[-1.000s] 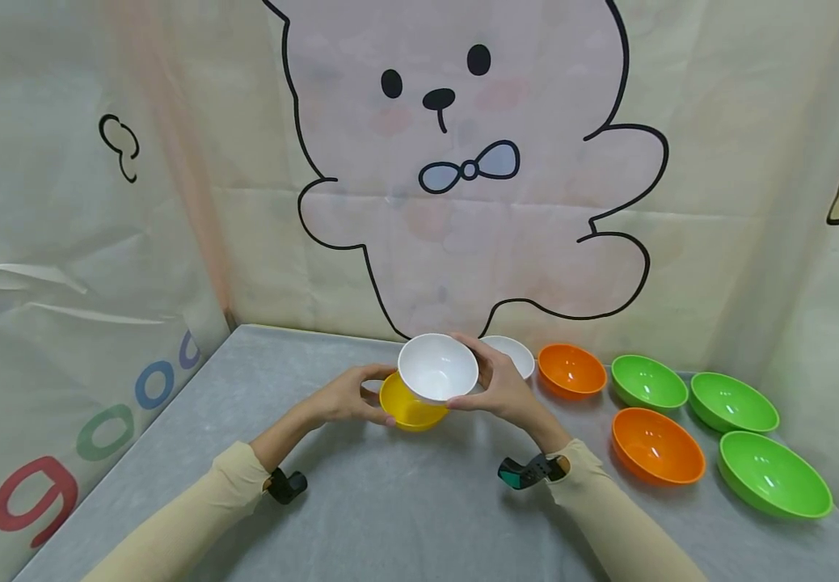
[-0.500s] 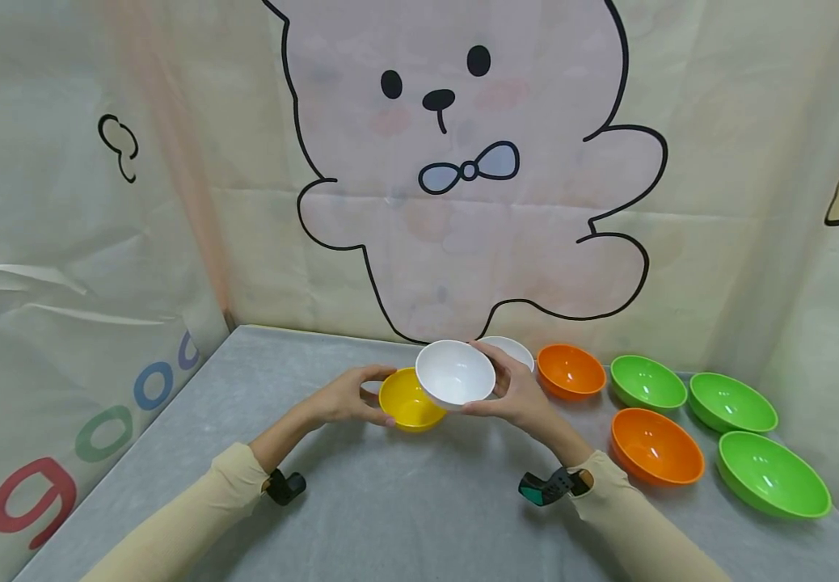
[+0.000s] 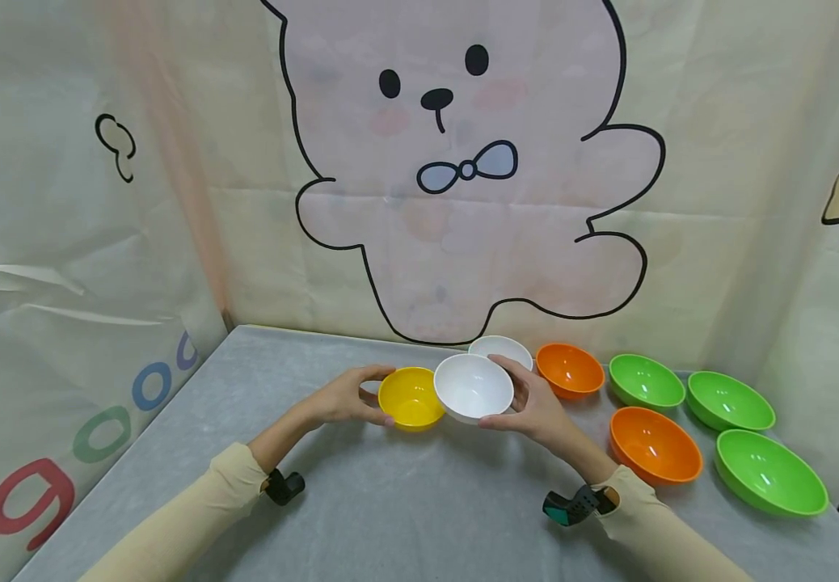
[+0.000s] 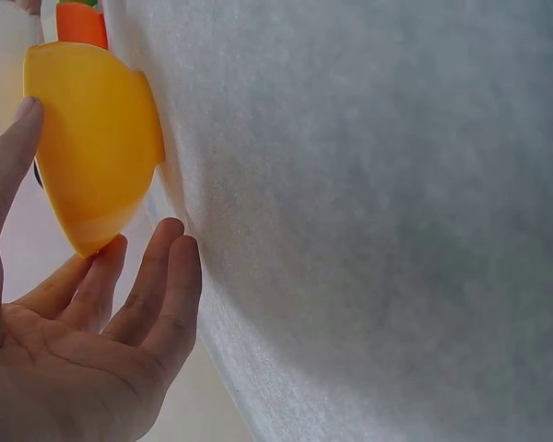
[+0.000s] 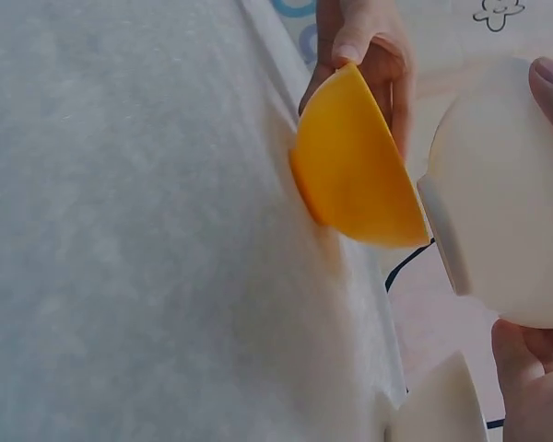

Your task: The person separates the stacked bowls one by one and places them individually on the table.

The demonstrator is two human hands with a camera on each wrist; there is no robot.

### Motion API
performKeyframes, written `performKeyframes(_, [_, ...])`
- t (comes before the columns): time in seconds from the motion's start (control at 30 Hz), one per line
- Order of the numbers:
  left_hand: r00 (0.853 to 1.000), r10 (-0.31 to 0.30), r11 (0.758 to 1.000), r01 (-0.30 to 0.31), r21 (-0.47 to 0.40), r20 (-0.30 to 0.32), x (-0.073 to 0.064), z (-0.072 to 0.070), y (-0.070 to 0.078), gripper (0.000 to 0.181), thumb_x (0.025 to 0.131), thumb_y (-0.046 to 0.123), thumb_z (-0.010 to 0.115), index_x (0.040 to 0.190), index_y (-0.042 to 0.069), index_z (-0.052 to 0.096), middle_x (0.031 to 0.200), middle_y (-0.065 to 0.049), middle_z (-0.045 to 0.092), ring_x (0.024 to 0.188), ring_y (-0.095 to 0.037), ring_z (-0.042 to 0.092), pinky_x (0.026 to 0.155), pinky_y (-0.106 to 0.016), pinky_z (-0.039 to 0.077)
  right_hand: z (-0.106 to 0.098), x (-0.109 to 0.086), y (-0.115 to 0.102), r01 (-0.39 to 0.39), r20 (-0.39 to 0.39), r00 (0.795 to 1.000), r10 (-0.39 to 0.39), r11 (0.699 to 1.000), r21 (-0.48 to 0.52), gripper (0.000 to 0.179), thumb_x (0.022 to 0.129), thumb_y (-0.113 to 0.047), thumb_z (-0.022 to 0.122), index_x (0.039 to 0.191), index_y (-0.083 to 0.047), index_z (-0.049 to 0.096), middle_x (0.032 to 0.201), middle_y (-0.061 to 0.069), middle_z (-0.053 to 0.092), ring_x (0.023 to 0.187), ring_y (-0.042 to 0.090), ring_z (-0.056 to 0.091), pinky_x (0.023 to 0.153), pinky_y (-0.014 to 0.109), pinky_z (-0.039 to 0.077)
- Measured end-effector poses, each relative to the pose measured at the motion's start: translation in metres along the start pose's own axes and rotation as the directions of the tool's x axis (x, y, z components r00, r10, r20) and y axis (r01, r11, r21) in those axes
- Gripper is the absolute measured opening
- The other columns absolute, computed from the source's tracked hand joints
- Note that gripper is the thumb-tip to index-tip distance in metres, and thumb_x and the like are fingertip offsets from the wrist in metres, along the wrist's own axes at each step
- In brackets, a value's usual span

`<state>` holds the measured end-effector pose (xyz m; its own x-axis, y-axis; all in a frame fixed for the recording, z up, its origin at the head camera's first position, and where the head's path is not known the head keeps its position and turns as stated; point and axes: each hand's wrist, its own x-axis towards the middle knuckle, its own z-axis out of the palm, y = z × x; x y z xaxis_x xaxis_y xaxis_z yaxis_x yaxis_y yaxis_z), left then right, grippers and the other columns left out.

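Note:
My left hand (image 3: 347, 396) holds a small yellow bowl (image 3: 408, 400) by its left side, thumb in front and fingers behind. In the left wrist view the thumb and fingertips span the yellow bowl (image 4: 97, 138), whose base is right at the table surface. A white bowl (image 3: 472, 390) is in my right hand (image 3: 539, 408), gripped at its right side between thumb and fingers. The right wrist view shows this white bowl (image 5: 507, 203) raised off the table, beside the yellow bowl (image 5: 355, 166).
Behind my right hand stands a second white bowl (image 3: 501, 349). To the right are two orange bowls (image 3: 571, 372) and three green bowls (image 3: 772, 475) on the grey table cloth (image 3: 405, 517). A printed curtain (image 3: 718, 202) hangs along the table's back edge.
My right hand has carried the white bowl rightward and toward me, off from over the yellow bowl, which now shows more fully. The left hand has kept its place on the yellow bowl.

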<state>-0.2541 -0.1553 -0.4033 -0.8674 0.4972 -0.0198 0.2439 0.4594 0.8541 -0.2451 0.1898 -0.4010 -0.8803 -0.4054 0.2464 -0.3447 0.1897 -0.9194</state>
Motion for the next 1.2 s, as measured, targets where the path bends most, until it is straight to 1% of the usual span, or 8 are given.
performKeyframes(0.27, [1.0, 0.014, 1.0, -0.014, 0.003, 0.01, 0.0, -0.002, 0.001, 0.085, 0.083, 0.015, 0.088, 0.152, -0.002, 0.041, 0.148, -0.022, 0.045, 0.112, -0.035, 0.064, 0.091, -0.039, 0.056, -0.009, -0.014, 0.003, -0.014, -0.023, 1.0, 0.013, 0.999, -0.05, 0.088, 0.076, -0.012, 0.093, 0.15, -0.003, 0.045, 0.15, 0.017, 0.043, 0.135, 0.037, 0.043, 0.105, 0.034, 0.041])
performKeyframes(0.5, [1.0, 0.012, 1.0, -0.012, 0.014, 0.011, 0.0, -0.002, 0.0, 0.086, 0.083, 0.016, 0.088, 0.152, -0.002, 0.041, 0.148, -0.022, 0.046, 0.111, -0.033, 0.065, 0.091, -0.039, 0.056, -0.019, -0.029, 0.007, -0.012, -0.024, 1.0, 0.01, 0.997, -0.079, 0.087, 0.078, -0.011, 0.091, 0.15, -0.001, 0.044, 0.155, 0.02, 0.037, 0.138, 0.039, 0.039, 0.105, 0.03, 0.039])
performKeyframes(0.63, [1.0, 0.006, 1.0, -0.006, 0.011, 0.014, 0.0, -0.002, 0.0, 0.085, 0.083, 0.016, 0.088, 0.152, -0.002, 0.041, 0.149, -0.022, 0.045, 0.111, -0.034, 0.064, 0.091, -0.039, 0.056, -0.025, -0.038, 0.01, -0.019, -0.027, 0.999, 0.017, 0.995, -0.094, 0.087, 0.079, -0.011, 0.09, 0.151, 0.0, 0.042, 0.156, 0.02, 0.037, 0.139, 0.04, 0.038, 0.104, 0.032, 0.039])
performKeyframes(0.73, [1.0, 0.007, 1.0, -0.007, 0.004, 0.018, 0.0, -0.002, 0.0, 0.085, 0.083, 0.016, 0.088, 0.152, -0.002, 0.04, 0.149, -0.022, 0.045, 0.112, -0.034, 0.064, 0.091, -0.039, 0.056, -0.029, -0.045, 0.012, -0.042, -0.036, 0.999, 0.039, 0.993, -0.114, 0.089, 0.078, -0.013, 0.091, 0.151, -0.002, 0.042, 0.155, 0.017, 0.039, 0.139, 0.039, 0.039, 0.104, 0.029, 0.039])
performKeyframes(0.8, [1.0, 0.007, 1.0, -0.007, 0.0, 0.018, 0.0, -0.001, 0.0, 0.085, 0.083, 0.016, 0.088, 0.152, -0.002, 0.04, 0.149, -0.022, 0.045, 0.112, -0.034, 0.064, 0.091, -0.039, 0.056, -0.032, -0.049, 0.014, -0.063, -0.041, 0.997, 0.058, 0.991, -0.118, 0.09, 0.078, -0.015, 0.091, 0.152, -0.003, 0.041, 0.154, 0.015, 0.04, 0.138, 0.038, 0.039, 0.103, 0.023, 0.038])
performKeyframes(0.97, [1.0, -0.001, 1.0, 0.001, 0.0, 0.012, 0.0, -0.002, 0.0, 0.085, 0.083, 0.016, 0.088, 0.152, -0.001, 0.042, 0.148, -0.022, 0.046, 0.111, -0.034, 0.064, 0.091, -0.039, 0.056, -0.037, -0.061, 0.016, -0.121, -0.062, 0.992, 0.114, 0.984, -0.132, 0.091, 0.079, -0.017, 0.091, 0.152, -0.002, 0.039, 0.149, 0.017, 0.043, 0.135, 0.037, 0.041, 0.1, 0.014, 0.037])
performKeyframes(1.13, [1.0, 0.001, 1.0, -0.001, 0.003, 0.013, 0.0, -0.002, 0.0, 0.085, 0.083, 0.017, 0.088, 0.152, -0.001, 0.042, 0.148, -0.022, 0.046, 0.111, -0.034, 0.064, 0.09, -0.039, 0.056, -0.04, -0.072, 0.016, -0.187, -0.102, 0.98, 0.169, 0.963, -0.194, 0.091, 0.08, -0.023, 0.09, 0.152, -0.001, 0.037, 0.147, 0.019, 0.044, 0.132, 0.036, 0.044, 0.099, 0.014, 0.036])
performKeyframes(1.2, [1.0, 0.006, 1.0, -0.006, 0.002, 0.013, 0.0, -0.001, 0.0, 0.085, 0.083, 0.016, 0.088, 0.151, -0.002, 0.042, 0.148, -0.022, 0.046, 0.111, -0.034, 0.064, 0.091, -0.04, 0.056, -0.041, -0.075, 0.016, -0.209, -0.118, 0.975, 0.187, 0.956, -0.206, 0.092, 0.081, -0.024, 0.09, 0.152, -0.001, 0.037, 0.148, 0.019, 0.044, 0.133, 0.036, 0.043, 0.103, 0.02, 0.037])
